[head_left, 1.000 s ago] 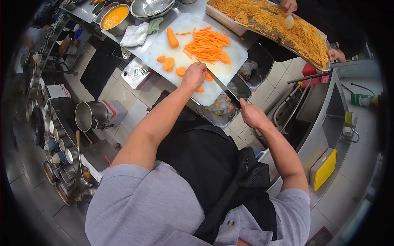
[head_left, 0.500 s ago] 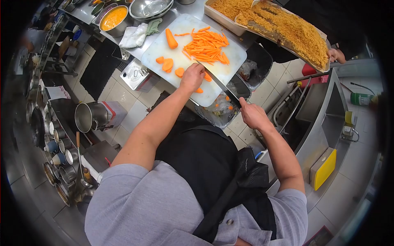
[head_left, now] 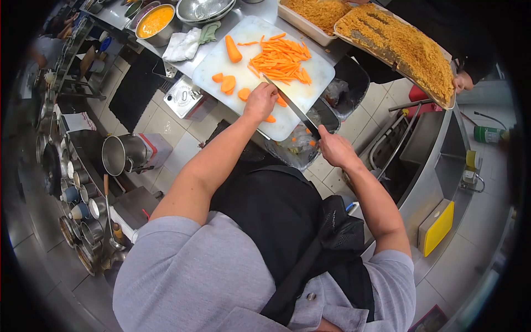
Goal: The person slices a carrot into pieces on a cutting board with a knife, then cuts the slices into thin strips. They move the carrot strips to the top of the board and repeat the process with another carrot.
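A white cutting board (head_left: 207, 66) carries a heap of carrot sticks (head_left: 282, 60). One larger carrot piece (head_left: 233, 50) and several cut chunks (head_left: 228, 84) lie on its left side. My left hand (head_left: 261, 101) is closed at the board's near part, its fingers curled against a small carrot piece (head_left: 281, 102) beside the blade. The fingers partly hide that piece. In my right hand (head_left: 335, 148) is the dark handle of a long kitchen knife (head_left: 296, 108). The blade slants across the board, its tip close to the carrot sticks.
Beyond the board, another person's hand (head_left: 462, 82) holds a large tray (head_left: 406, 77) of orange-brown crumbs over a second crumb-filled container (head_left: 304, 23). A folded cloth (head_left: 182, 45) and a pot of orange liquid (head_left: 156, 25) stand left. Lined bins (head_left: 296, 155) sit below the board.
The other person's crumb tray has shifted right and slightly nearer. My right hand has moved slightly left and up with the knife; my left hand remains by the carrot piece.
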Demonstrator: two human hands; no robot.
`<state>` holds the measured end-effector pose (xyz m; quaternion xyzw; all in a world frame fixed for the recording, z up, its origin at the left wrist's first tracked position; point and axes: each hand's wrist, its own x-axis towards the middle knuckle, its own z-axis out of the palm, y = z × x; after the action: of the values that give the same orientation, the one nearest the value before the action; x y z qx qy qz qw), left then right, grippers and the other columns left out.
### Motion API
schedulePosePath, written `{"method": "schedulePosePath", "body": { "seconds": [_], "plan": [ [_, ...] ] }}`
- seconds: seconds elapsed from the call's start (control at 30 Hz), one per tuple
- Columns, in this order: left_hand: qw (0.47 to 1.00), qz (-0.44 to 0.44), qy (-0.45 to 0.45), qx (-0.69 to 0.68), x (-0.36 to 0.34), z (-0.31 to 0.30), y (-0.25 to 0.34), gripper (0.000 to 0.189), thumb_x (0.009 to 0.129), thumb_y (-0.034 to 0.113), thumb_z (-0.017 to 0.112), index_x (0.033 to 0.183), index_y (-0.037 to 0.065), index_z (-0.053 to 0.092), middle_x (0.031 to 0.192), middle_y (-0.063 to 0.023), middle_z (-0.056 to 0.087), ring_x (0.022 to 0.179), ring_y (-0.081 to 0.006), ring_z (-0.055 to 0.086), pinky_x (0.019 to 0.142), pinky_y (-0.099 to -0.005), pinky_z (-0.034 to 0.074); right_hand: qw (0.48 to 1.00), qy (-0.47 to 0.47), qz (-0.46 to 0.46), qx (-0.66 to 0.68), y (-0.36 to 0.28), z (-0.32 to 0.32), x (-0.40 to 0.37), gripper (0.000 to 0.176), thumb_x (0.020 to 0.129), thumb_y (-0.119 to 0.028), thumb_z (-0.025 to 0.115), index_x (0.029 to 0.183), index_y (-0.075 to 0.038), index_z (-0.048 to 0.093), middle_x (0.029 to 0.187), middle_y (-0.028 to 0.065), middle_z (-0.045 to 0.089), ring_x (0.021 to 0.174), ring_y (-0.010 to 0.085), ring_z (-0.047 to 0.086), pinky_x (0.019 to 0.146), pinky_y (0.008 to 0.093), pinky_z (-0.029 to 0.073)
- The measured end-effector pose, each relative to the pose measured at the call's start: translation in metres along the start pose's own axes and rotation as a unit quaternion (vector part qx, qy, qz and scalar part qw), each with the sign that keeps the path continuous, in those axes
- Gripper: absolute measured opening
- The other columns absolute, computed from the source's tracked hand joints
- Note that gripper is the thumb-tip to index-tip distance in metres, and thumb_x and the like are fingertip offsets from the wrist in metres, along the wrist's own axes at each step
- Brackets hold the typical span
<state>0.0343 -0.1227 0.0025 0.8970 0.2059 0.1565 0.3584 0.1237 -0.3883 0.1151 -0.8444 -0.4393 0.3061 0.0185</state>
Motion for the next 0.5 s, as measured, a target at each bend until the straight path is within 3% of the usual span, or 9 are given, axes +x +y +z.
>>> {"method": "schedulePosePath", "body": {
  "seconds": [0.33,0.5],
  "plan": [
    [0.999,0.014,0.029,-0.008,-0.004,0.001,-0.003,0.011,0.087,0.009,0.073,0.097,0.006,0.068,0.099,-0.0125,0.066,0.095,-0.0337,0.067,0.085,-0.0434,0.057,1.0,-0.012,0.002,-0.004,-0.01,-0.018,-0.02,0.021,0.101,-0.014,0.053,0.115,-0.002,0.043,0.081,0.0283,0.069,0.083,0.0497,0.068,0.073,0.0604,0.05],
    [0.998,0.041,0.057,0.005,-0.002,0.005,-0.006,0.011,0.084,0.006,0.074,0.093,0.005,0.068,0.093,-0.0121,0.067,0.087,-0.0336,0.068,0.078,-0.0423,0.057,1.0,-0.024,0.01,-0.008,-0.01,-0.015,-0.018,0.021,0.098,-0.009,0.051,0.116,-0.001,0.043,0.085,0.0287,0.07,0.084,0.0501,0.068,0.073,0.0605,0.05]
  ]
}}
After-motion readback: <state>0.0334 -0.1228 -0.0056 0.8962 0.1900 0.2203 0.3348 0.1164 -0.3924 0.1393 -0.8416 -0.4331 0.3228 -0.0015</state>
